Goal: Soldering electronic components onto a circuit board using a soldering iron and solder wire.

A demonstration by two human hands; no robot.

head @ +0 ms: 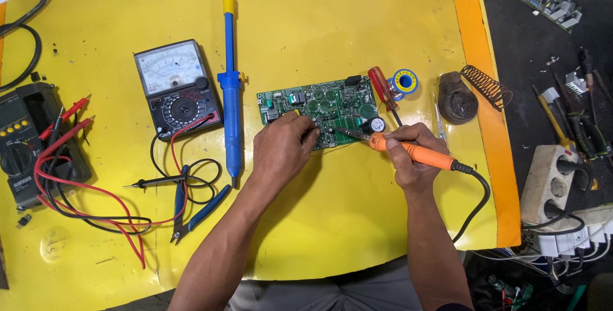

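Observation:
A green circuit board (332,103) with round capacitors lies on the yellow table (319,23). My left hand (281,148) rests on the board's near left part, fingers pinched on something small that I cannot make out. My right hand (412,158) grips an orange-handled soldering iron (408,150); its metal tip points left and touches the board near its front edge, close to my left fingertips.
A blue desoldering pump (230,87) and an analog multimeter (177,87) lie left of the board. Blue-handled pliers (191,212) and red and black leads sit further left by a digital meter (25,138). A red screwdriver (384,91), solder spool (405,82) and iron stand (458,97) are right.

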